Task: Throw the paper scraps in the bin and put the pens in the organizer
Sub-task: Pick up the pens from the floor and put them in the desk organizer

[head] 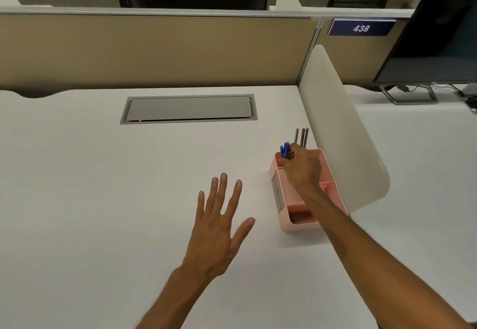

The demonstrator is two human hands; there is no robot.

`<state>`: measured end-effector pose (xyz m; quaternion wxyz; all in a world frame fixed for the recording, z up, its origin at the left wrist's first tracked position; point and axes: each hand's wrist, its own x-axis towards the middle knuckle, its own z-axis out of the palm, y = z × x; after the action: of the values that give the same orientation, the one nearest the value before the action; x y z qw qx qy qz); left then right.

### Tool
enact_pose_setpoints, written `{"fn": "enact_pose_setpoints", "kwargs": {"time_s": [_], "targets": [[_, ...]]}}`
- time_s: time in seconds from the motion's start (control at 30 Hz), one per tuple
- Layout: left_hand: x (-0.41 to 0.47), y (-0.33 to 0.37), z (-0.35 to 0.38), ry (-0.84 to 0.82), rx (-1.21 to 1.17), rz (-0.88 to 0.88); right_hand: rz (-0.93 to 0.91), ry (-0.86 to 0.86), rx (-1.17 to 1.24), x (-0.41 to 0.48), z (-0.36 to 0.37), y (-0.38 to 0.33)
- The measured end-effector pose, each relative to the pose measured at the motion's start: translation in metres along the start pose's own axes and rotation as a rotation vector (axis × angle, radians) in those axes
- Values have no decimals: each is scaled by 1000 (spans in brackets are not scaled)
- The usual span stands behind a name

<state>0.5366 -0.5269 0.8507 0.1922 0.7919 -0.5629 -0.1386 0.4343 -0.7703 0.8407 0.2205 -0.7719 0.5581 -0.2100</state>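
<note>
A pink organizer (289, 221) stands on the white desk (103, 186), against a white side divider. My right hand (303, 170) hovers over its far compartment, fingers closed on two blue pens (284, 149) that stand upright at the compartment's near-left corner. Three grey pens (301, 137) stick up from the same compartment just behind the hand. My left hand (219, 225) is spread flat, palm down, over the desk to the left of the organizer, holding nothing. No paper scraps and no bin are in view.
A grey cable hatch (188, 109) is set into the desk at the back. A tan partition (154, 50) closes the far edge. The white divider (340, 132) separates this desk from the neighbouring one, where a monitor (438, 39) stands.
</note>
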Motion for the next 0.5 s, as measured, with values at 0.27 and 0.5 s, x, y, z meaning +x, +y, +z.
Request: {"fn": "enact_pose_setpoints", "kwargs": {"time_s": [0.27, 0.5], "targets": [[4, -11, -6, 23, 6, -21, 24, -86, 0, 4, -1, 0], [1, -10, -29, 61, 13, -84, -82, 45, 33, -6, -16, -5]]}}
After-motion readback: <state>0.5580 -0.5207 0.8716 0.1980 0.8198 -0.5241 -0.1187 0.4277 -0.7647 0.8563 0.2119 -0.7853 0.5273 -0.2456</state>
